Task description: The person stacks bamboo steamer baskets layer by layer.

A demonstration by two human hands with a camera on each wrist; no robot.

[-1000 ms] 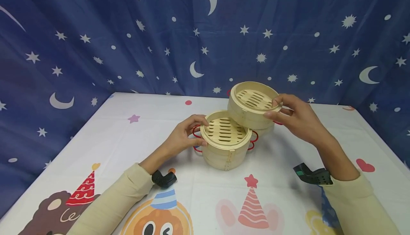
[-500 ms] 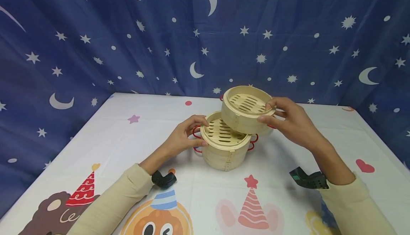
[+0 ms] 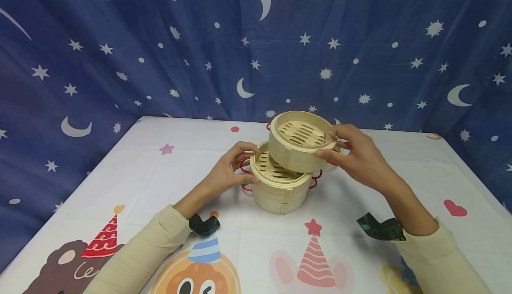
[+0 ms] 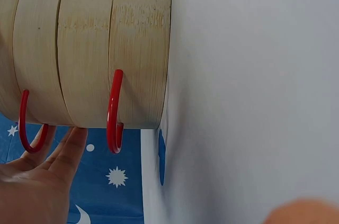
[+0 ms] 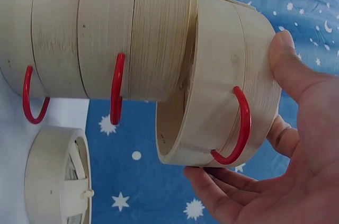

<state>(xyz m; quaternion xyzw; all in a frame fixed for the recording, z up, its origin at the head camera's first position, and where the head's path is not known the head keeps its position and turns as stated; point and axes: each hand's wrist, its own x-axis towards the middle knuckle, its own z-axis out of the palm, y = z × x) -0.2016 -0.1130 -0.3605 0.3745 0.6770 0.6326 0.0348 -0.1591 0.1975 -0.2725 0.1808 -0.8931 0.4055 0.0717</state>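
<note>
Two bamboo steamer baskets (image 3: 280,196) with red side handles stand stacked on the table. My left hand (image 3: 230,169) grips the stack's left side near the rim, fingers on the top edge and thumb on the front wall. In my right hand (image 3: 356,154), a third bamboo steamer basket (image 3: 302,140) is pinched at its right rim. It is tilted over the stack, its lower edge overlapping the back right of the top basket's opening. The right wrist view shows this upper basket (image 5: 217,75) with its underside partly angled away from the stack (image 5: 90,33).
A round bamboo piece with crossed slats, perhaps a lid (image 5: 45,181), lies on the table behind the stack, mostly hidden in the head view. The white tablecloth (image 3: 192,138) has cartoon prints. A blue star-patterned curtain (image 3: 200,40) hangs behind the table.
My right hand has carried the third basket left and slightly down, so it covers more of the stack's top. My left hand stays on the stack.
</note>
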